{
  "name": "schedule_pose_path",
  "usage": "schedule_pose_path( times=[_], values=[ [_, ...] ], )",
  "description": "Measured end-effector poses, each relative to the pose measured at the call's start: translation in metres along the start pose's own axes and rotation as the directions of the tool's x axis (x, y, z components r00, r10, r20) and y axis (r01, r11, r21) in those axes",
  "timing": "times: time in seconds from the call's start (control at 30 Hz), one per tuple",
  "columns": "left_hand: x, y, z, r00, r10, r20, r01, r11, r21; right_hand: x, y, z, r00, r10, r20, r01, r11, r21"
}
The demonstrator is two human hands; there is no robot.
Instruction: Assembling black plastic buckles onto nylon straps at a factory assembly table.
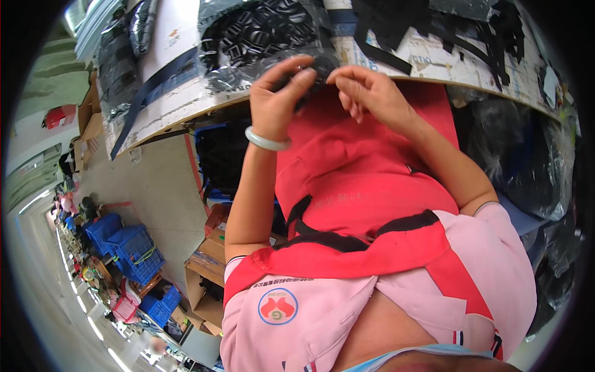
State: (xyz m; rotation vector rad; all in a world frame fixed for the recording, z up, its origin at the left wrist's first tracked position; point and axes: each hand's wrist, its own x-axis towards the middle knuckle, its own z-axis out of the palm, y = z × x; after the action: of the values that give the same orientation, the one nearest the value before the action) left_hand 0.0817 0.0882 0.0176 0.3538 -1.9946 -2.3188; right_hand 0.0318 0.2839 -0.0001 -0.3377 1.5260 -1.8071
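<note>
My left hand [277,99], with a pale bangle at its wrist, is closed round a small bundle of black strap pieces [323,67] at the table's near edge. Thumb and forefinger press on the bundle, whose exact shape is blurred. Close beside it on the right, my right hand [377,98] has thumb and forefinger pinched together; what lies between them, if anything, is too small to make out. Just beyond my hands, a clear plastic bag [214,34] lies full of black plastic buckles [260,34].
Black straps [384,31] lie across the worn white table [170,111] at the far right. Plastic-wrapped black webbing [118,68] rests at the left end. Blue crates [133,248] and cardboard boxes [204,266] stand on the floor at left; bagged goods [539,149] sit below the table at right.
</note>
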Motion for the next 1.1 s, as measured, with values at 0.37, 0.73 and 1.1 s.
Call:
schedule_pose_path(
  times=[0.37,0.73,1.1],
  values=[
    [-0.041,-0.066,0.014,0.866,-0.414,0.280,0.496,0.783,-0.375,-0.014,0.014,-0.021,0.992,0.123,0.017,-0.120,0.987,-0.106],
    [-0.043,-0.079,0.017,0.742,-0.406,0.534,0.666,0.346,-0.661,-0.023,0.002,-0.099,0.684,-0.728,-0.043,-0.023,0.038,-0.999],
    [-0.045,-0.044,0.009,0.913,-0.366,0.180,0.407,0.805,-0.431,-0.085,-0.093,-0.034,0.809,-0.511,0.291,0.531,0.422,-0.735]
  ],
)
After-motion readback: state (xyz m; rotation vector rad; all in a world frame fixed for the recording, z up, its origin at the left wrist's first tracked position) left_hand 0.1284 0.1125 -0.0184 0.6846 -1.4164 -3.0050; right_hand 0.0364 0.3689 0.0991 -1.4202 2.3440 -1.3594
